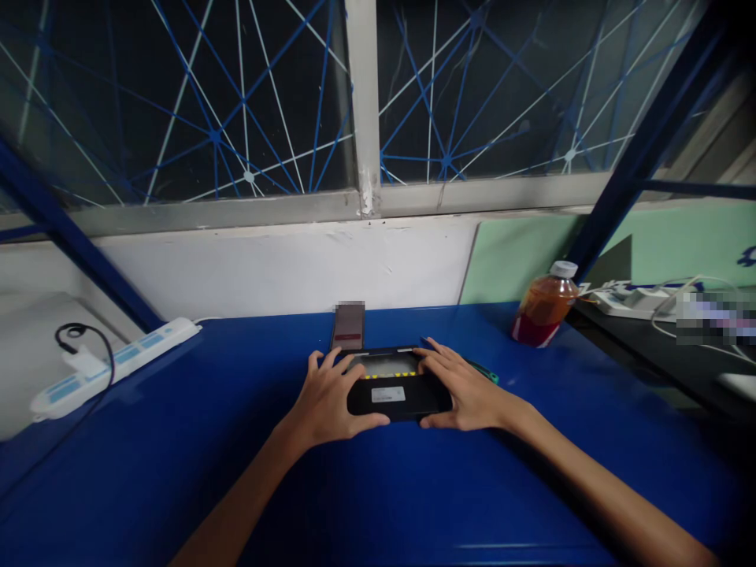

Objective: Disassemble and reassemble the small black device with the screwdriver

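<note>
Left hand [331, 398] and right hand [466, 390] gripping a black device [420, 394] by its ends — white label [388, 394] between them — blue table [378, 496] beneath, capped bottle [540, 311] farther right.

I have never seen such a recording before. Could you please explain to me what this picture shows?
There is no machine here: a head-worn camera looks forward and down at the wearer's bare hands. The left hand and right hand hold opposite ends of a flat black device with a white label. On the blue table are a white power strip at left and a capped drink bottle at right. Windows with crossing lines stand behind.
</note>
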{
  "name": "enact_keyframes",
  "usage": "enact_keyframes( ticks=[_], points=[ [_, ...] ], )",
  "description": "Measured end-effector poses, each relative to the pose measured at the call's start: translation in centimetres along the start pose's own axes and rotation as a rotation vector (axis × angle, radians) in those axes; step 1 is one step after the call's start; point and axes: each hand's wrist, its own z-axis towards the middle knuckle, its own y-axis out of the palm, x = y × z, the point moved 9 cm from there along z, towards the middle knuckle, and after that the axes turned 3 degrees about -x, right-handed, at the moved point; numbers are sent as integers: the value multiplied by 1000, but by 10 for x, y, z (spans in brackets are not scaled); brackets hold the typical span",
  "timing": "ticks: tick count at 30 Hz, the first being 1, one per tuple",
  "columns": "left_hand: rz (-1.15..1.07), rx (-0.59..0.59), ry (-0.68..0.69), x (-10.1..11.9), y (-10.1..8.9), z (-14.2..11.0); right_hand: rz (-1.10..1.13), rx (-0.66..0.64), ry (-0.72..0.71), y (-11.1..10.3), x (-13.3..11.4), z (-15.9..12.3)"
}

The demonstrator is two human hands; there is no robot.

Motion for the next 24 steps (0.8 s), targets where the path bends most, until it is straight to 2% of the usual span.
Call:
enact_keyframes(
  ticks=[8, 15, 20, 24],
  points=[
    [-14, -38, 3, -2, 6, -2, 18, -41, 13, 2, -2, 0],
    [-24, 42, 51, -3, -6, -4, -23, 13, -3, -3, -2, -3],
    [-86, -34, 143, 4, -3, -5, 19, 58, -34, -10, -4, -3],
    [-114, -62, 154, 5, 0, -6, 52, 46, -36, -13, -5, -3]
  ],
)
